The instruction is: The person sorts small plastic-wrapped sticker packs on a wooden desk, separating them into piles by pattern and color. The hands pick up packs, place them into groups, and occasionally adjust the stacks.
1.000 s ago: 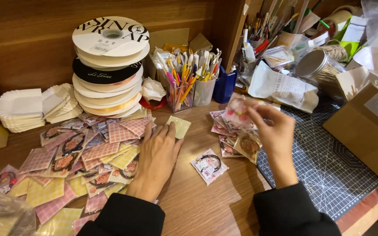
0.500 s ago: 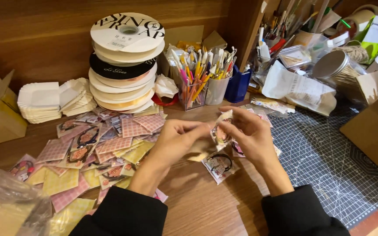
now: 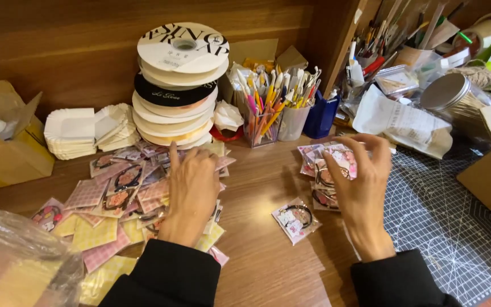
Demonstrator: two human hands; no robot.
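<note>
Nearest the camera, on the wooden desk point(image 3: 257, 261), two dark sleeves are reaching forward, and a clear plastic bag point(image 3: 18, 261) is lying at the lower left corner. Between the hands, a single packaged hair tie on a pink card point(image 3: 295, 220) is lying flat by itself, its long axis running diagonally, just left of the right wrist and clearly nearer the right hand than the left. The left hand point(image 3: 191, 190) is resting palm down with fingers spread and flat on the loose spread of pink and yellow checked cards point(image 3: 109, 199); it is pressing on them, not gripping any one card so far as can be seen. The right hand point(image 3: 359, 187) is curving over a small stack of packaged cards point(image 3: 319, 176), fingers partly bent, with the fingertips point(image 3: 336, 162) touching the top packet; whether it is actually pinching that packet cannot be told. That stack is lying directly under and just left of the right hand, well apart from the left. A black cutting mat point(image 3: 444, 216) is lying to the right. Farther back, a tower of ribbon spools point(image 3: 180, 85), a stack of white paper trays point(image 3: 80, 133) and a cup of pens point(image 3: 268, 113) are standing against the wooden wall.
</note>
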